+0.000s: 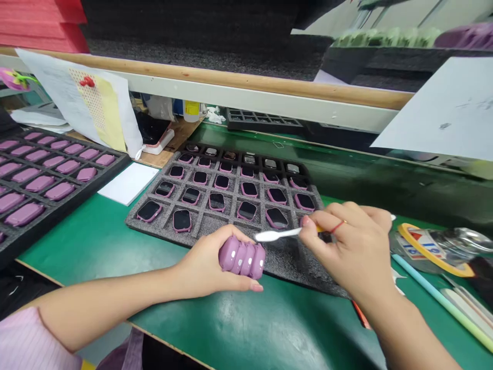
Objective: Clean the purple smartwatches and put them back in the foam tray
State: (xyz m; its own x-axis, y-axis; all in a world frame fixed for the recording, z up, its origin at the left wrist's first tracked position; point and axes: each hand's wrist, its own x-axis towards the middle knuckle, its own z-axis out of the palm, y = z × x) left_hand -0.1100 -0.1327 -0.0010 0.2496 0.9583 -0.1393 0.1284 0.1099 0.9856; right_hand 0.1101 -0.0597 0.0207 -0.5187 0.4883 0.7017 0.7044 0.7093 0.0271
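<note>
My left hand (215,262) is closed round a short stack of purple watch cases (241,257), several held side by side with small white spots on their edges. In my right hand (346,241), a slim tool with a white rounded head (275,235) and a bit of orange by the fingers is pinched; it looks like a small brush, though its exact kind is unclear. The tool's tip lies close to the upper edge of the stack; whether they touch, I cannot tell. Behind both hands lies a grey foam tray (210,223) of purple-rimmed watch cases with dark faces.
At left, another foam tray (23,241) holds purple pieces beside a white paper pad (128,183). A bottle with an orange ring (431,246) and a blue-green stick (442,303) lie at right. A shelf edge (215,87) crosses above, with hanging papers.
</note>
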